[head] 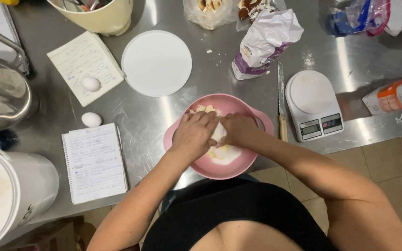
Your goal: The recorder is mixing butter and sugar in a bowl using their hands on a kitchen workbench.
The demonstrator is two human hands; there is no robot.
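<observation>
Bright overhead light; streaky glare on the steel table [164, 118]; soft shadows; slight overall softness

The surface [164, 116] is brushed metal with streaky glare. The pink bowl [261, 118] looks like smooth matt plastic, as do the white round lid [157, 62] and the scale [313, 104]. The notebook [94, 162] is lined paper, and the flour bag [264, 42] is crumpled paper.
</observation>
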